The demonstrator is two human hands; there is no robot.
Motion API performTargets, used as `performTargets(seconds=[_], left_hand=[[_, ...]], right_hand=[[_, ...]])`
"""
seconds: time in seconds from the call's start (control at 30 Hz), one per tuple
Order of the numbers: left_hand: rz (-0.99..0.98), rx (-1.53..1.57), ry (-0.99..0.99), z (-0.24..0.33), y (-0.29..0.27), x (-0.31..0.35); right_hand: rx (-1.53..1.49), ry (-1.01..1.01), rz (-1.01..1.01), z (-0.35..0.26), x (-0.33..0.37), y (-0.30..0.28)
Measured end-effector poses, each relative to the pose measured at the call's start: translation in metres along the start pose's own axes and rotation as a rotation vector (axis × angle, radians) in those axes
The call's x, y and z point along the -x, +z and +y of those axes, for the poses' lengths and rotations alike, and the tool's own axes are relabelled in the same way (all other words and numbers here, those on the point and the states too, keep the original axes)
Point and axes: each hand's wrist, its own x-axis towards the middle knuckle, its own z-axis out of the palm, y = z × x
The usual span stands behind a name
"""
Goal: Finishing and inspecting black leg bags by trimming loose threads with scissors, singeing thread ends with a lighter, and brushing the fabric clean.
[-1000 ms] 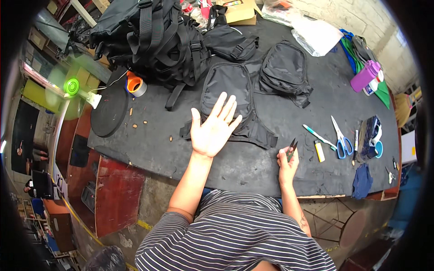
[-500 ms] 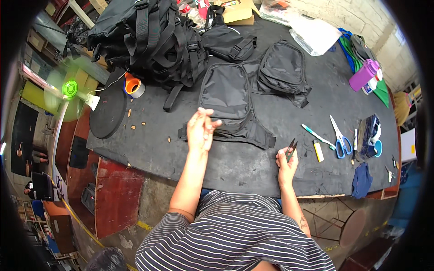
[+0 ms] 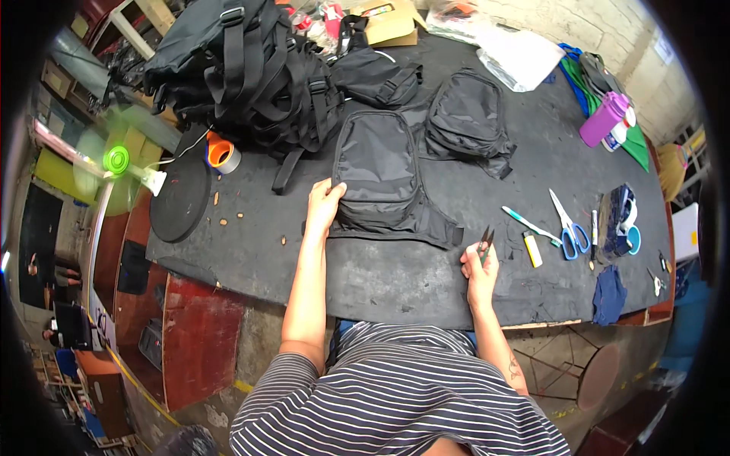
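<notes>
A black bag [image 3: 378,156] with a zipped front lies flat on the dark table before me. My left hand [image 3: 325,207] grips its lower left edge, thumb on top and fingers at the side. In my right hand [image 3: 480,266] are small thread snips [image 3: 486,240], their two pointed blades slightly apart and aimed away from me. The snips are close to the bag's lower right strap but do not touch it. A second black bag [image 3: 467,112] of like shape lies beyond, up and to the right.
At left a heap of black bags [image 3: 251,83] stands near a tape roll [image 3: 223,155] and a spinning green fan [image 3: 116,159]. To the right lie a toothbrush [image 3: 530,226], yellow lighter [image 3: 532,250], blue-handled scissors [image 3: 572,232] and a marker [image 3: 594,232]. A purple bottle [image 3: 604,120] stands farther back.
My left hand, raised over the bag with bent fingers before, has come down and left to take hold of its edge. The right hand still holds the snips in nearly the same place.
</notes>
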Motion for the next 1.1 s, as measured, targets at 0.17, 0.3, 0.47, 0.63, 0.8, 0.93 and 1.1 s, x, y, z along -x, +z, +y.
performTargets(seconds=[0.17, 0.3, 0.47, 0.63, 0.8, 0.93, 1.1], left_hand=[[-0.131, 0.365, 0.245, 0.029, 0.026, 0.035], [-0.333, 0.335, 0.332, 0.063, 0.033, 0.063], [-0.46, 0.546, 0.19, 0.052, 0.038, 0.065], [-0.242, 0.599, 0.15, 0.056, 0.045, 0.072], [-0.019, 0.497, 0.309, 0.067, 0.049, 0.072], [0.055, 0.53, 0.428, 0.069, 0.055, 0.073], [0.032, 0.58, 0.434, 0.066, 0.057, 0.073]], right_hand=[[-0.023, 0.015, -0.033, -0.017, -0.019, 0.007], [0.186, -0.026, -0.032, -0.034, -0.037, 0.026], [-0.108, -0.014, -0.033, -0.016, -0.048, 0.032], [-0.251, -0.13, -0.012, -0.031, -0.034, 0.032], [-0.243, -0.309, -0.157, -0.055, -0.027, 0.03], [-0.288, -0.319, -0.154, -0.045, -0.032, 0.022], [-0.313, -0.276, -0.159, -0.046, -0.031, 0.024]])
